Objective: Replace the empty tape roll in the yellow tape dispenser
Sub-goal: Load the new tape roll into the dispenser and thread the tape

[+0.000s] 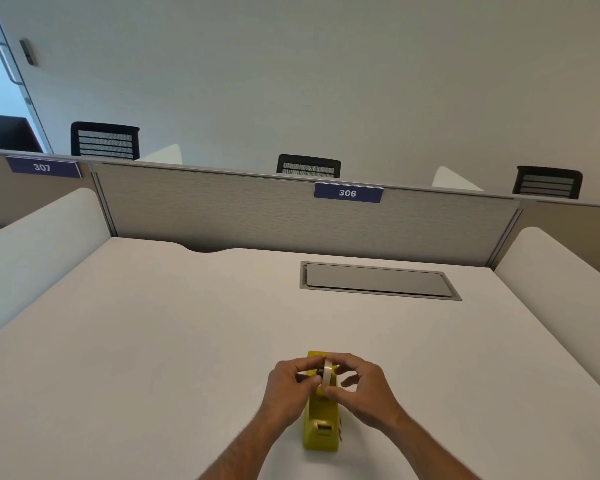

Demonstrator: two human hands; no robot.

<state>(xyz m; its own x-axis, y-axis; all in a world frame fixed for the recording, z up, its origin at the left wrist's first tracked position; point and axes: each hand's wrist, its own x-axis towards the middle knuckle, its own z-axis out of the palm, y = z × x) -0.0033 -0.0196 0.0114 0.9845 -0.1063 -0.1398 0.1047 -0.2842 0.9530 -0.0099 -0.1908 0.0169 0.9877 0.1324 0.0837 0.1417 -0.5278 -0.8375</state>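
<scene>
A yellow tape dispenser (pixel 321 424) stands on the white desk (pixel 153 341) near its front edge, its cutter end toward me. Just above the dispenser's cradle sits a pale tape roll (pixel 327 372), held upright and seen edge on, with a dark hub at its centre. My left hand (pixel 288 386) pinches the roll and hub from the left. My right hand (pixel 364 386) grips the roll from the right with thumb and fingers. I cannot tell whether the roll rests in the cradle or hangs slightly above it.
A grey cable hatch (pixel 378 280) is set flush in the desk at the back right. A grey partition (pixel 274 209) with a label reading 306 closes the far side. White side panels flank the desk. Black chair backs show beyond the partition.
</scene>
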